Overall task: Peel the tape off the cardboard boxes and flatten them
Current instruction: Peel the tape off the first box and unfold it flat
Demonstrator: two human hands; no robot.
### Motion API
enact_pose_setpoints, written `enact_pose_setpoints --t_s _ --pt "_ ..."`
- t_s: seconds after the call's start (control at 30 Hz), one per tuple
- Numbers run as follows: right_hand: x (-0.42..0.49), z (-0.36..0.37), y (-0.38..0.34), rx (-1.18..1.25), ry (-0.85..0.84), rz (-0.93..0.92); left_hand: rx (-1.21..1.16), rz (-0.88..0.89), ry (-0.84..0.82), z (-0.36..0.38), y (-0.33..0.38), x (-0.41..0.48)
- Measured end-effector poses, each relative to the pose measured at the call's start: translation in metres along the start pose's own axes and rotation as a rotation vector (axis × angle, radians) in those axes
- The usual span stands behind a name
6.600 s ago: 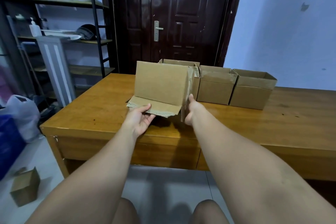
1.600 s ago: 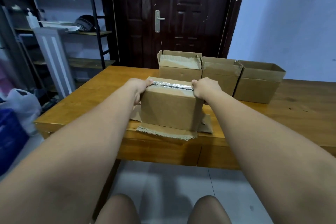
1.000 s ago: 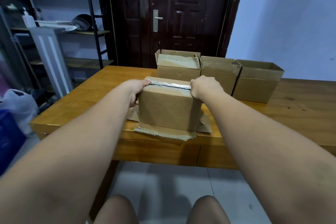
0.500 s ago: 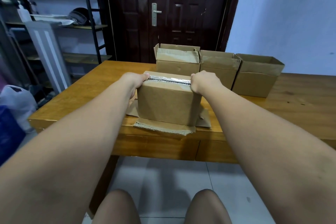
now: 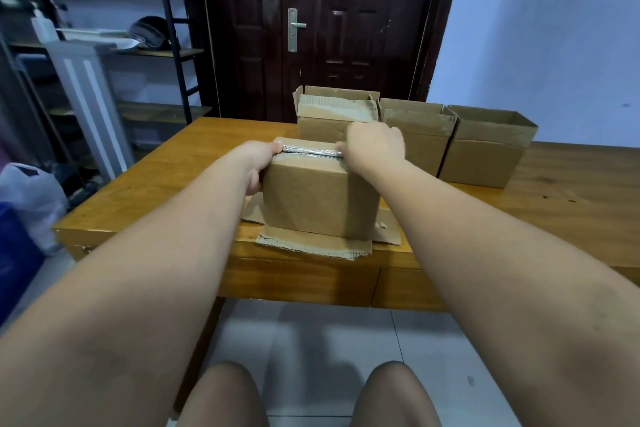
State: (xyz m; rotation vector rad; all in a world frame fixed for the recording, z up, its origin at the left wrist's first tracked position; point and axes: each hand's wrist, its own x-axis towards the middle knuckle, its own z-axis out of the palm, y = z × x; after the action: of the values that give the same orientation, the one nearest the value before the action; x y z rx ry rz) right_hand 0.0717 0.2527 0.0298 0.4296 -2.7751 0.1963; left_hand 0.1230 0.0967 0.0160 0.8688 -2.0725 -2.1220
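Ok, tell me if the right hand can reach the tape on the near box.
Probably yes: the right hand sits at the right end of the tape, bare atop the near box.

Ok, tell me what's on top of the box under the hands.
A shiny strip of tape runs along the top seam of the box. The left hand grips the left corner; the right hand curls over the tape's right end, hiding it.

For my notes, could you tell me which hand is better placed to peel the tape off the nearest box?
Probably the right hand: its fingers curl at the right end of the tape, while the left hand grips the left side of the box, steadying it.
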Motion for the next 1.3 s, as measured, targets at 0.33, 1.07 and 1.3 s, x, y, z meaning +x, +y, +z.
enact_pose_setpoints --t_s 0.33,1.07,1.3 --pt "-0.001 0.009 -0.021 0.046 -0.408 -0.206 0.018 0.095 0.054 -0.004 -0.007 0.015" --pt "-0.003 0.009 -0.022 0.030 -0.402 -0.202 -0.140 0.153 0.066 -0.009 -0.021 0.033" --pt "-0.002 0.010 -0.023 0.040 -0.386 -0.216 0.115 0.445 0.174 -0.024 -0.012 0.033"
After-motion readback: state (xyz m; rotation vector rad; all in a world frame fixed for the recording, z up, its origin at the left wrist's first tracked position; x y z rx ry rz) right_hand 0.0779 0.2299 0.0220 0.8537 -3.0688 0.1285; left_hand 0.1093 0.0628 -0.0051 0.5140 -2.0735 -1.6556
